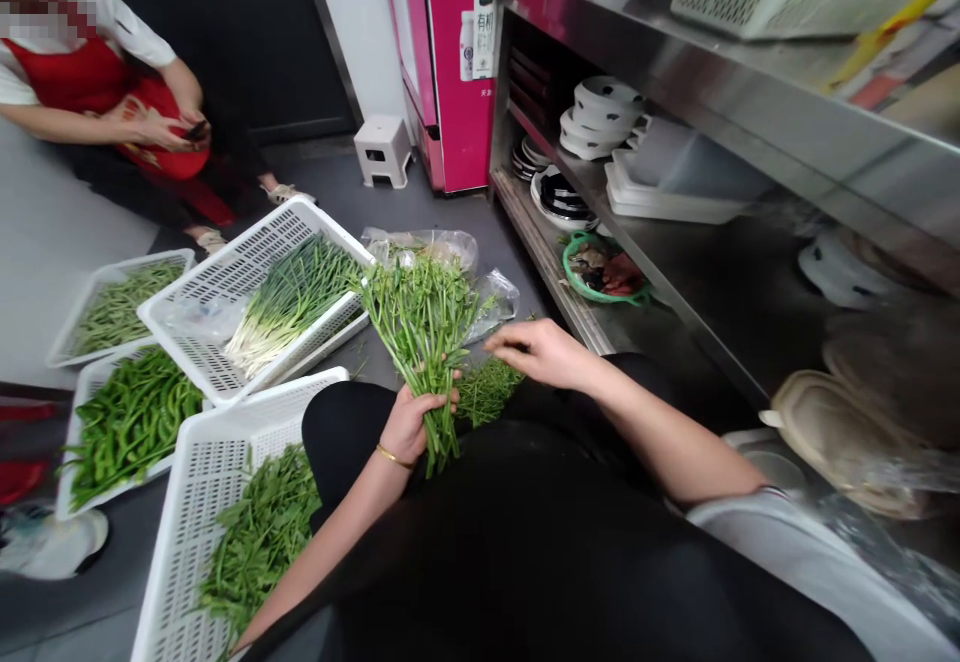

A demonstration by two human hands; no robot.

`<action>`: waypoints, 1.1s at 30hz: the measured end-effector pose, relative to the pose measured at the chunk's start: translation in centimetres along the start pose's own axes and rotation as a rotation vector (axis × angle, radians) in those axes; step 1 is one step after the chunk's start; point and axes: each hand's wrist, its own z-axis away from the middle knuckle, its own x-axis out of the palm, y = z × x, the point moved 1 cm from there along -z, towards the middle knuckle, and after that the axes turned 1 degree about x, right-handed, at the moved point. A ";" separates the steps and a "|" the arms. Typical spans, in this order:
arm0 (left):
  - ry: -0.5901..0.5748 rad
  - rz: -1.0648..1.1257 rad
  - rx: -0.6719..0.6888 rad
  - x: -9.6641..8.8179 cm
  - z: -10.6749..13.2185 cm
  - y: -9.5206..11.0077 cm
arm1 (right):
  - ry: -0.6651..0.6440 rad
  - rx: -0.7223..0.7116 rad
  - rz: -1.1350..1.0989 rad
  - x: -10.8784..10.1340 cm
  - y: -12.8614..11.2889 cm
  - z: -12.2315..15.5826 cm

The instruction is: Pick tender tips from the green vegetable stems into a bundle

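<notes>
A bunch of leafy green stems (pixel 424 322) is upright in front of me, its leafy tops pointing away. My left hand (pixel 411 420), with a gold bangle at the wrist, is wrapped around the lower stems. To the right of the bunch and apart from it, my right hand (pixel 536 352) has its fingers drawn together in a pinch; whatever is between the fingertips, if anything, is too small to see. Below the hands lies a pile of green sprigs (pixel 487 390) on the floor. Left of my knee, a white basket (pixel 196 502) holds loose leafy greens (pixel 262 532).
White baskets hold scallions (pixel 296 297), green peppers (pixel 135 422) and green beans (pixel 120 307). Plastic bags (pixel 450 242) lie ahead. A person in a red apron (pixel 82 77) sits at upper left. A steel shelf (pixel 675 72) with dishes flanks my right; a white stool (pixel 382 150) stands beyond.
</notes>
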 end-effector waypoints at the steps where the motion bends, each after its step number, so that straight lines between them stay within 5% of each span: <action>1: -0.002 -0.010 -0.002 0.2 0.0 0.0 | 0.077 -0.005 0.034 0.5 -0.2 -1.0; 3: -0.002 -0.034 -0.008 0.6 0.2 0.0 | 0.119 -0.005 0.121 1.0 -0.6 -3.0; 7: 0.016 -0.090 0.007 0.9 0.7 0.2 | -0.103 -0.008 0.395 1.2 -0.5 -5.5; 23: 0.162 -0.272 0.036 0.2 -0.1 -0.9 | -0.327 -0.248 0.617 3.0 -1.4 -5.3; 26: 0.164 -0.275 0.047 0.2 0.0 -0.9 | -0.250 -0.234 0.561 3.4 -0.6 -5.4; 29: 0.154 -0.274 0.053 0.1 0.3 -0.6 | -0.007 -0.019 0.330 2.7 1.4 -5.5; 33: 0.116 -0.297 0.026 -0.9 1.0 0.5 | 0.398 0.244 -0.507 -0.9 5.6 -3.9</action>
